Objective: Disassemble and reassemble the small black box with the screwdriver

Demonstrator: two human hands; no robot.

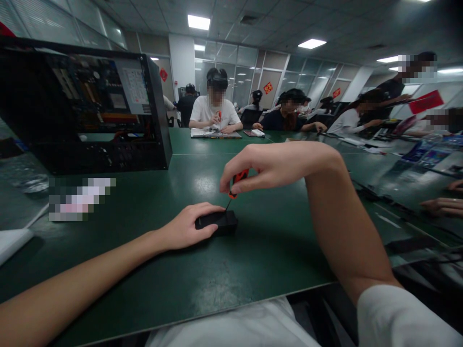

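Your left hand (188,226) lies flat on the green surface (253,260), its grip closed loosely over the near-left end of a small black box (220,222); the fingers cover that end and the rest of the box sticks out at 3 o'clock from your palm. Just above it, at 1 o'clock from the box, your right hand (275,164) hangs with the wrist bent down, its grip pinched shut on the orange handle of a screwdriver (236,185). The thin shaft slants down from your fingertips to 7 o'clock, and its tip meets the top of the box, right beside your left fingers.

Farther off at 10 o'clock stands an open black computer case (90,106), its boards showing. At 12 o'clock, across the surface, a person in a white shirt (215,113) sits with other people alongside at 1 o'clock.
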